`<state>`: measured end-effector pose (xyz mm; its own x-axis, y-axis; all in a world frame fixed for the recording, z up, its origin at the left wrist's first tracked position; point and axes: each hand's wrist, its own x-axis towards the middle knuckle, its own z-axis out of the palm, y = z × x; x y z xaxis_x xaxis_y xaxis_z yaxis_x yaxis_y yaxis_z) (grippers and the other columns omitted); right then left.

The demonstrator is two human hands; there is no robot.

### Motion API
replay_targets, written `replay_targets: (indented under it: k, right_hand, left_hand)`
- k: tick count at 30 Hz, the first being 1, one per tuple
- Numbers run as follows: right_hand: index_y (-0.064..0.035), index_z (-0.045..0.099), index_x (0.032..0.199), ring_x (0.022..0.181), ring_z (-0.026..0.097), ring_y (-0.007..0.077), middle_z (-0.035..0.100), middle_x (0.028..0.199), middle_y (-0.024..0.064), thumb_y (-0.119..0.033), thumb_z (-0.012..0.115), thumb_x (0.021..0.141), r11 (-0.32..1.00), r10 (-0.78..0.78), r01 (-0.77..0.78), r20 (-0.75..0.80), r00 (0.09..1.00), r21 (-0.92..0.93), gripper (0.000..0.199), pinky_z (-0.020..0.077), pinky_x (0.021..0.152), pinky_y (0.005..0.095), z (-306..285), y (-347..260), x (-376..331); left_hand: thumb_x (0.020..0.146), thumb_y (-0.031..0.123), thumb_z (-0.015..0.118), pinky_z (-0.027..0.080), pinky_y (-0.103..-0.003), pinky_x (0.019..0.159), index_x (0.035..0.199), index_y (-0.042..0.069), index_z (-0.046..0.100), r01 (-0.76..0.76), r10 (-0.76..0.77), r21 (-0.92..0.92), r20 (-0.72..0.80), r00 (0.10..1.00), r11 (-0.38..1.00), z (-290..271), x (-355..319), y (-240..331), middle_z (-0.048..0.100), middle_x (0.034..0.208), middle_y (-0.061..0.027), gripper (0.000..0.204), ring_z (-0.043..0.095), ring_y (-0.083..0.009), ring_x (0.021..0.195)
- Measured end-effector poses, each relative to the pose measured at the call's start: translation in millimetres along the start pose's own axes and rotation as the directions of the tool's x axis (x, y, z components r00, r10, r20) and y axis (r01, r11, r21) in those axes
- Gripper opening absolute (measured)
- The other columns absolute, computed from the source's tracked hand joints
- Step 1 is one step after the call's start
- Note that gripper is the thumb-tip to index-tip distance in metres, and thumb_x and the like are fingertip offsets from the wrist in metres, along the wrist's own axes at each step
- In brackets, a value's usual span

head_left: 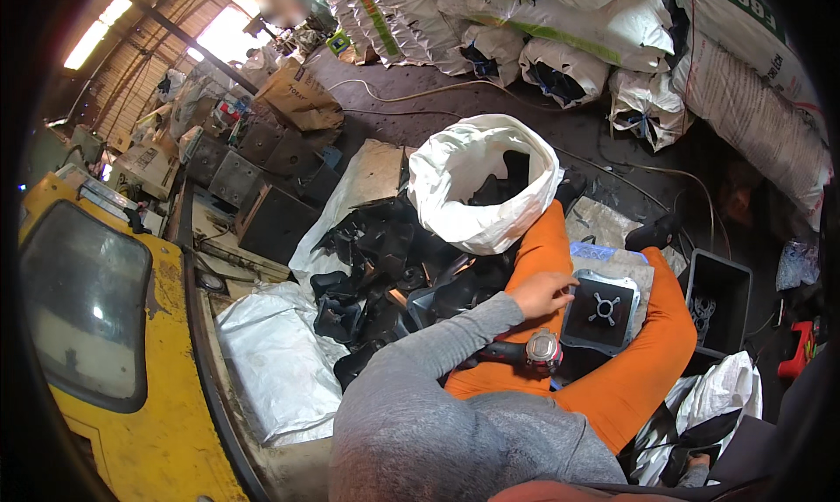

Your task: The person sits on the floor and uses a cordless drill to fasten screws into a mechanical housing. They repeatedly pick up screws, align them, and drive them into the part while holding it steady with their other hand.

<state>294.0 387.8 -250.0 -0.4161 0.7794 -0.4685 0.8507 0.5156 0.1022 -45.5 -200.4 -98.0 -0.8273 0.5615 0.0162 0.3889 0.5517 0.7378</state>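
Note:
Between my knees lies a square part with a grey rim and a dark face (598,320). A silver four-armed bracket (605,306) sits at its middle. My left hand (542,295) rests at the part's left edge, fingers stretched out and holding nothing I can see. Just below that hand, a black and red power tool (542,352) lies on my orange trouser leg. At the lower right my right hand (697,460) reaches down to black parts (710,429) in a white sack (724,386). Its fingers are mostly hidden.
A heap of black plastic parts (385,248) lies to my left, beside an open white sack (486,226). A dark bin (722,279) with metal pieces stands right. Yellow machinery (166,327) borders the left. Stacked sacks (560,30) and a hose (420,92) lie beyond.

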Motion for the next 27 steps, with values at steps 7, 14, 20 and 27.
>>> replay_targets:
  k: [7,14,20,27]
  right_hand:
    - [-0.0080,0.058,0.128,0.103,0.064,0.0369,0.066,0.114,0.0190,-0.046,0.051,0.094,0.998,0.057,-0.061,-0.103,0.993,-0.036,0.051,0.0494,0.088,0.0485,-63,7,-15]
    - [-0.0105,0.073,0.100,0.084,0.069,0.0274,0.072,0.090,0.0124,-0.031,0.068,0.085,0.558,-0.458,0.580,-0.362,0.812,0.594,0.026,0.0522,0.076,0.0374,-153,-178,-63]
    - [-0.0210,0.072,0.108,0.105,0.065,0.0291,0.070,0.110,0.0079,-0.035,0.060,0.085,0.846,-0.396,0.421,-0.144,0.907,0.326,0.029,0.0506,0.090,0.0443,-102,-333,60]
    - [-0.0246,0.050,0.140,0.119,0.058,0.0328,0.059,0.131,0.0166,-0.027,0.052,0.091,0.827,-0.558,0.562,0.131,0.820,0.002,0.049,0.0455,0.100,0.0447,-20,-385,191]
  left_hand:
    - [0.091,0.017,0.064,0.055,-0.035,0.076,0.111,0.001,0.068,0.102,-0.103,0.033,0.010,0.995,0.994,5,-41,12,0.072,0.097,-0.0170,0.027,0.071,-0.0255,0.084]
    - [0.089,0.012,0.065,0.051,-0.032,0.075,0.103,0.004,0.071,0.213,-0.213,0.012,-0.027,0.977,0.977,27,-8,27,0.072,0.091,-0.0129,0.017,0.071,-0.0239,0.083]
    - [0.087,0.014,0.068,0.045,-0.033,0.076,0.098,0.007,0.073,0.120,-0.099,0.211,-0.106,0.989,0.970,21,-15,25,0.072,0.089,-0.0105,0.014,0.068,-0.0234,0.080]
    - [0.087,0.017,0.067,0.041,-0.035,0.069,0.095,0.013,0.073,0.166,-0.156,0.298,-0.058,0.986,0.940,7,-4,34,0.070,0.081,-0.0035,0.011,0.066,-0.0190,0.073]
